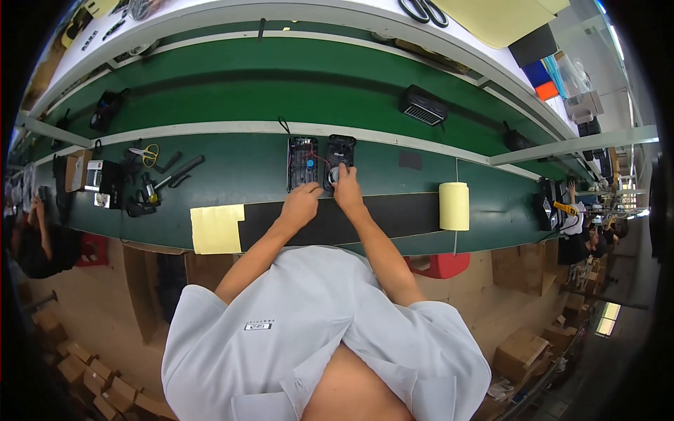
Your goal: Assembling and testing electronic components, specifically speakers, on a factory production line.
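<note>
Two halves of an opened black plastic casing lie side by side on the green bench in front of me. The left half (303, 156) holds a blue round part and red wires that run across to the right half (342, 144). My left hand (302, 204) has its fingers closed at the near edge of the left half. Over the near end of the right half, my right hand (349, 188) closes its fingers on a round silver-rimmed part (333, 174), partly hidden by them. Whether either hand lifts anything cannot be seen.
A black strip (400, 214) lies before me, with yellow sheets (216, 229) at its left and a yellow roll (454, 206) at its right. Scissors (149, 155) and a hammer-like tool (179, 170) lie left. A black device (423, 105) sits on the green belt. Other people work at both sides.
</note>
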